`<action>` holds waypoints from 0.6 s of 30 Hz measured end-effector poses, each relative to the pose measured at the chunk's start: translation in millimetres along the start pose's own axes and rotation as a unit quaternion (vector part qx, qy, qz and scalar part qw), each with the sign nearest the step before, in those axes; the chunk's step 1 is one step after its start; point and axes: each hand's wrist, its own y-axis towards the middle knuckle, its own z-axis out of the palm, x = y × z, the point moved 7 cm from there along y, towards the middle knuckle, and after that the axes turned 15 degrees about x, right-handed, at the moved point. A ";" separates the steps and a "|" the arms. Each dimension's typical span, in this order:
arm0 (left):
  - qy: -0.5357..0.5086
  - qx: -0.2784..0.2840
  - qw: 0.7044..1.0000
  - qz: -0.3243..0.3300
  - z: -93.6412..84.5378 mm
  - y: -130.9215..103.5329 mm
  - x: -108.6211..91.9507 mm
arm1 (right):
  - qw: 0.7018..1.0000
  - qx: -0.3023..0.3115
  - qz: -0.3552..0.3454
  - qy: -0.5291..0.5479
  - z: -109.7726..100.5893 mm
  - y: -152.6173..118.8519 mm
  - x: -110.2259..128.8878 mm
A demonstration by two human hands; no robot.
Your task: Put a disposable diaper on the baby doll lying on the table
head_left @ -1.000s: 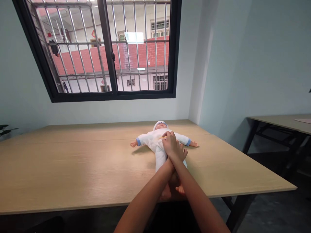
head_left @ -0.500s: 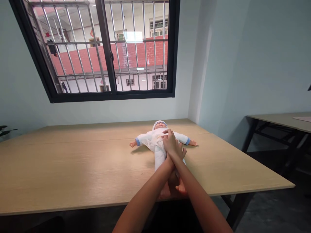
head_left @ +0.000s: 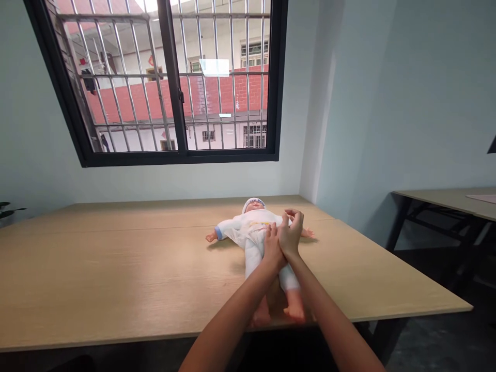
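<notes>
A baby doll [head_left: 253,227] in a white outfit with blue cuffs and a white printed cap lies on its back on the wooden table [head_left: 155,268], arms spread and bare feet toward me. My left hand [head_left: 273,245] rests over the doll's lower belly, its fingers stretched out. Beside it, the wrists close together, my right hand [head_left: 292,231] is over the doll's side near one sleeve. Its fingers are loosely bent, a gap showing between them and the thumb, with nothing visible in it. My hands hide part of the doll's trunk and one sleeve.
Behind the table is a wall with a dark-framed barred window [head_left: 180,157]. The table's front edge runs just past the doll's feet. A second table [head_left: 434,196] stands at the right. Some plant leaves [head_left: 10,211] show at the far left.
My right hand has moved right, off the doll's belly, and my hands are no longer crossed over each other. My left hand now lies left of the right one. The view has tilted up slightly.
</notes>
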 end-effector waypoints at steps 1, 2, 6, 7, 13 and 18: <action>0.031 0.010 0.999 0.010 0.1 2.7 -3.2 | 1.000 -0.015 -0.016 0.007 -6.7 5.5 -9.6; 0.064 0.017 0.998 0.016 -0.1 3.9 -5.9 | 0.999 -0.027 -0.023 0.010 -12.6 9.7 -21.7; 0.124 -0.022 0.992 -0.025 -11.1 -0.6 -3.5 | 0.999 -0.031 0.009 -0.017 -21.9 15.5 -76.6; 0.120 -0.036 0.991 -0.043 -14.2 -2.6 -0.5 | 0.999 -0.014 0.023 -0.023 -19.6 15.5 -88.0; 0.087 -0.038 0.991 -0.092 -15.6 -5.2 10.1 | 0.981 0.139 0.115 -0.075 6.7 14.1 -119.7; 0.015 -0.057 0.995 -0.086 -33.4 -3.2 14.1 | 0.969 0.203 0.055 -0.128 12.5 13.0 -94.3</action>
